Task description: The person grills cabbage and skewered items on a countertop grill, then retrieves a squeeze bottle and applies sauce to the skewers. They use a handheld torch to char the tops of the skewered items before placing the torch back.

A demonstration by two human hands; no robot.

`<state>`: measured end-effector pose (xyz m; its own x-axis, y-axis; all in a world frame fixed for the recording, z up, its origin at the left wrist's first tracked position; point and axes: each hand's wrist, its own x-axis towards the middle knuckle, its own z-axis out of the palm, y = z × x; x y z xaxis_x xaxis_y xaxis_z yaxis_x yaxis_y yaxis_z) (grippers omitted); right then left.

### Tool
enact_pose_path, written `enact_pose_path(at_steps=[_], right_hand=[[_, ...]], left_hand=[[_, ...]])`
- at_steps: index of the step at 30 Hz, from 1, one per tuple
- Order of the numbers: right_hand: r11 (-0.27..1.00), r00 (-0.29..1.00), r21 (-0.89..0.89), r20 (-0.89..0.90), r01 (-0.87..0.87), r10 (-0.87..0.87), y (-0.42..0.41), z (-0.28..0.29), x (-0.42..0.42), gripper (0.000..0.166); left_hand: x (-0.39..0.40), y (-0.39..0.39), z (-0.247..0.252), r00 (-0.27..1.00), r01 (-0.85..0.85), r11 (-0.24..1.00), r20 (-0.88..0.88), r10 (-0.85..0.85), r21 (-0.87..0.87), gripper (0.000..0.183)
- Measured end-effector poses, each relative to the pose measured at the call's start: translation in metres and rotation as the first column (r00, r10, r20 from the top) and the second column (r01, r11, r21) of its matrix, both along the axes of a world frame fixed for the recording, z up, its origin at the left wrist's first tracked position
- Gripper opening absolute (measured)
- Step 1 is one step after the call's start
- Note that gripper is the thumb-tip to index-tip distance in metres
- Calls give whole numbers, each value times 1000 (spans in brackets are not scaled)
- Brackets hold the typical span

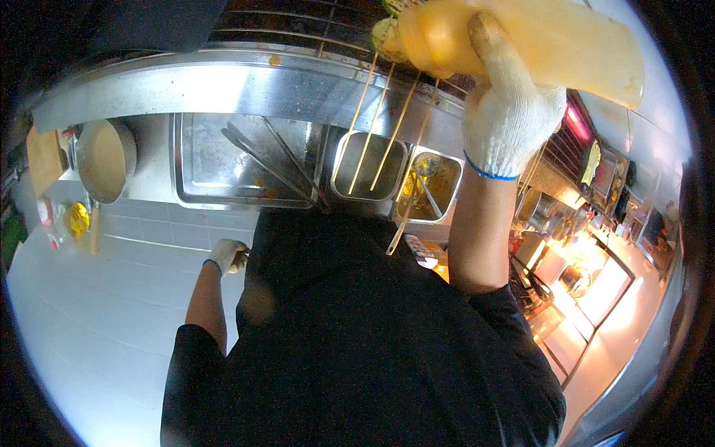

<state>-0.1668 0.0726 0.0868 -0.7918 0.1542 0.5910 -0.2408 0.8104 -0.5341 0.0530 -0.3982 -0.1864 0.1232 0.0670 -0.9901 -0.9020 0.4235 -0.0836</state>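
My right hand (pixel 511 106), in a white knit glove with a blue cuff edge, grips a translucent plastic squeeze bottle (pixel 575 50) of yellowish liquid, held tilted with its cap end to the left. Beside that end are skewers (pixel 363 106) with green-edged food (pixel 385 39) at the grill grate (pixel 279 25); their bare sticks reach over the steel edge towards me. Low at my left side is my left hand (pixel 228 256), gloved too, with fingers curled; nothing shows in it, and its finger side is partly hidden.
Below the steel ledge (pixel 212 84) lie a tray (pixel 176 162) with metal tongs (pixel 268 167), a square steel container (pixel 368 162), and another with sauce and a ladle (pixel 427 165). A pot (pixel 106 162) stands left. At the right are another grill section and a brightly lit work area.
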Motion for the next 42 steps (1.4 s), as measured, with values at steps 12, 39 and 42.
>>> enact_pose_path(at_steps=[12,39,42], right_hand=[[972,999,-233,-17,26,-30,8,8,-9,27],[808,1000,-589,1,13,-16,1,16,-17,29],[922,977,325,-32,212,-213,37,-3,3,34]], left_hand=[[7,-11,-10,994,103,991,-53,-99,82,22],[8,-11,-19,993,100,992,-65,-96,73,22],[13,-15,-26,995,82,991,-61,-76,105,21]])
